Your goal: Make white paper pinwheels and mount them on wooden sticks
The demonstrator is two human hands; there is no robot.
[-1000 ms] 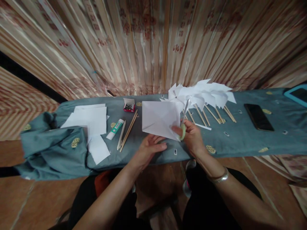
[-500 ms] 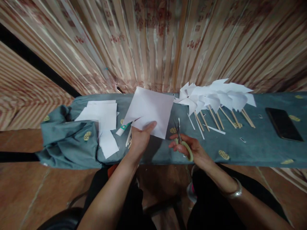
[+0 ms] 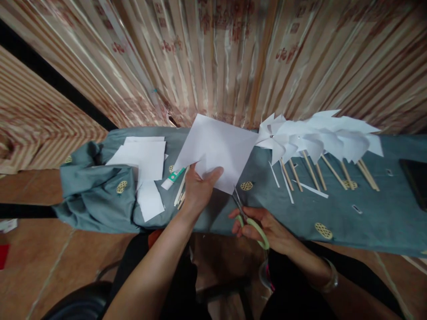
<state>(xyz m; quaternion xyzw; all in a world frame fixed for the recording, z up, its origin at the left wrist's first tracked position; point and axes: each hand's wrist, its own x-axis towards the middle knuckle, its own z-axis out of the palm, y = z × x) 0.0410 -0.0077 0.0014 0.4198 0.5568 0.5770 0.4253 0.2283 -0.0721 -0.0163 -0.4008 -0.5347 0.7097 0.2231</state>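
Note:
My left hand (image 3: 199, 187) pinches a white square sheet of paper (image 3: 216, 149) by its lower edge and holds it tilted above the table. My right hand (image 3: 263, 227) is closed on green-handled scissors (image 3: 248, 220). Their blades point up toward the sheet's lower right corner and stop just below it. Both hands hover at the near edge of the long table covered with a grey-blue cloth (image 3: 350, 222).
A stack of white paper squares (image 3: 142, 158) lies at the left beside a glue stick (image 3: 172, 178) and wooden sticks (image 3: 180, 193). White paper pinwheels on sticks (image 3: 316, 138) lie at the right. A dark phone (image 3: 416, 180) sits at the far right. Striped curtains hang behind.
The sheet passed from my right hand into my left hand and was lifted to the left. My right hand drew the scissors back toward me and lower.

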